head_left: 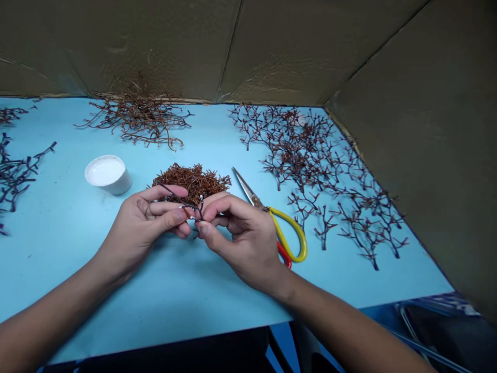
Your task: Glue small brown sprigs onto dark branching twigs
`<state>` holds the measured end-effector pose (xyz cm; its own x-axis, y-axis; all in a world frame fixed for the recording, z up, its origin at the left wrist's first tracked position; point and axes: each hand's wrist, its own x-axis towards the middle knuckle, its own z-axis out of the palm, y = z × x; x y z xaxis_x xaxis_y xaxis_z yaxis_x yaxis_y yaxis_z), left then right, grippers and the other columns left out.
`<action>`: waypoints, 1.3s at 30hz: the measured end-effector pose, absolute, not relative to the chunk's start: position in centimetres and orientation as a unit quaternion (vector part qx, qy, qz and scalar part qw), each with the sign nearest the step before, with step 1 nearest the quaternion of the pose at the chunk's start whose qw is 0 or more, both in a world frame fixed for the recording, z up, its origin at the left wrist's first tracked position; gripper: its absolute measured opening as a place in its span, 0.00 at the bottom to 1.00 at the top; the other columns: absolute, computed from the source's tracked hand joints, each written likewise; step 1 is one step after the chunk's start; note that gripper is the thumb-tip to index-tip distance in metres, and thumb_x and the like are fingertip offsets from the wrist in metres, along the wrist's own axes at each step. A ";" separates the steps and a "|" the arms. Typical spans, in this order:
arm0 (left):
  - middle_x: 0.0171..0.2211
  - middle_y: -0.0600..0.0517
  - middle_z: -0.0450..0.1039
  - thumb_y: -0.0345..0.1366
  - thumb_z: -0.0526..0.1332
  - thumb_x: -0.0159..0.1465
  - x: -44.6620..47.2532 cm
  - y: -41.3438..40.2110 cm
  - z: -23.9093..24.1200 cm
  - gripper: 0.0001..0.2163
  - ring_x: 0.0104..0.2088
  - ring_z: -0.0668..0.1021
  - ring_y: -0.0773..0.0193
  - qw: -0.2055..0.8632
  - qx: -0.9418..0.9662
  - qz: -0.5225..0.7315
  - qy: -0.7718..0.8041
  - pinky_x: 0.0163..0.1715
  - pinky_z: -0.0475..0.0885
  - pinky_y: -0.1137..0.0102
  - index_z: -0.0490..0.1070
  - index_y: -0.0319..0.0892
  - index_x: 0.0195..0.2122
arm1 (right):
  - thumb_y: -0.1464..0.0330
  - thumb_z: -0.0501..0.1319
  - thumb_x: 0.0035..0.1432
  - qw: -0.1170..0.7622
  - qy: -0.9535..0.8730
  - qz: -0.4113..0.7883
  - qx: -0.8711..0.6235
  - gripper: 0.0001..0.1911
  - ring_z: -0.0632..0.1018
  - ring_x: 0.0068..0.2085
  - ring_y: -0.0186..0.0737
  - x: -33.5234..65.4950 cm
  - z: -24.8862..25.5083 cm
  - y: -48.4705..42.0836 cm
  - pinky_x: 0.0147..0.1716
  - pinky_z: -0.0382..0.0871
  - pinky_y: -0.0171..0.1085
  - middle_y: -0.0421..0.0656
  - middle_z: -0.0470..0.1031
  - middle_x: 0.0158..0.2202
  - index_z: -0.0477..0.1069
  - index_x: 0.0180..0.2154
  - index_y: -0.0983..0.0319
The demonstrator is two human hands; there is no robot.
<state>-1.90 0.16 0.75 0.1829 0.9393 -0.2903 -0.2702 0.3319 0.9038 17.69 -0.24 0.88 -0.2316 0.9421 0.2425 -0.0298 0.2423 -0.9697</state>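
Observation:
Over the middle of the table, my left hand point(149, 215) and my right hand point(244, 233) are close together, both pinching. A dark branched twig point(190, 205) with white-tipped ends runs between them; my right thumb and fingers grip its branching end. Between my left thumb and fingers is a small reddish-brown twig piece point(187, 213), its white end touching or very near the branched twig. My fingers partly hide both pieces. Just behind my hands lies a heap of short brown twig pieces point(194, 178). Scissors point(254, 199) with yellow and red handles lie beside my right hand, partly covered by it.
A white cup point(120, 181) with white contents stands left of the heap. Long brown stems point(142, 116) lie at the back. Many branched twigs point(298, 145) spread over the right, with more dark twigs point(17, 173) at the left edge. Brown panels point(279, 52) border the blue table point(163, 305).

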 end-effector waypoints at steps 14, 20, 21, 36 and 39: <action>0.29 0.51 0.85 0.35 0.78 0.60 -2.3 0.3 1.2 0.15 0.31 0.88 0.59 0.640 0.414 0.443 0.472 0.37 0.85 0.68 0.81 0.42 0.47 | 0.72 0.71 0.64 0.481 -0.635 0.474 -0.376 0.05 0.82 0.41 0.39 17.9 0.5 -0.1 0.37 0.83 0.37 0.44 0.81 0.41 0.77 0.37 0.58; 0.30 0.50 0.86 0.35 0.78 0.60 -2.3 0.3 1.5 0.15 0.30 0.88 0.58 0.626 0.422 0.442 0.485 0.37 0.85 0.67 0.81 0.41 0.47 | 0.73 0.71 0.63 0.475 -0.637 0.471 -0.384 0.06 0.82 0.41 0.39 17.9 0.6 -0.1 0.37 0.82 0.37 0.44 0.82 0.41 0.78 0.36 0.57; 0.30 0.49 0.86 0.35 0.78 0.60 -2.3 0.3 1.5 0.16 0.31 0.88 0.58 0.625 0.422 0.442 0.486 0.37 0.85 0.67 0.81 0.41 0.47 | 0.73 0.71 0.62 0.475 -0.636 0.470 -0.385 0.06 0.82 0.41 0.39 17.9 0.6 0.0 0.37 0.82 0.36 0.44 0.82 0.41 0.78 0.36 0.57; 0.28 0.53 0.85 0.36 0.78 0.60 -2.4 0.3 1.1 0.15 0.33 0.88 0.61 0.641 0.423 0.443 0.463 0.38 0.85 0.73 0.82 0.41 0.46 | 0.76 0.72 0.61 0.482 -0.647 0.457 -0.375 0.07 0.83 0.41 0.37 18.0 0.5 0.1 0.37 0.81 0.33 0.44 0.82 0.40 0.79 0.36 0.59; 0.29 0.53 0.86 0.35 0.79 0.60 -2.4 0.2 1.1 0.14 0.32 0.88 0.62 0.645 0.420 0.445 0.459 0.37 0.84 0.75 0.82 0.41 0.45 | 0.76 0.73 0.61 0.484 -0.651 0.455 -0.369 0.07 0.83 0.41 0.37 18.1 0.4 0.2 0.38 0.81 0.33 0.43 0.82 0.40 0.79 0.37 0.59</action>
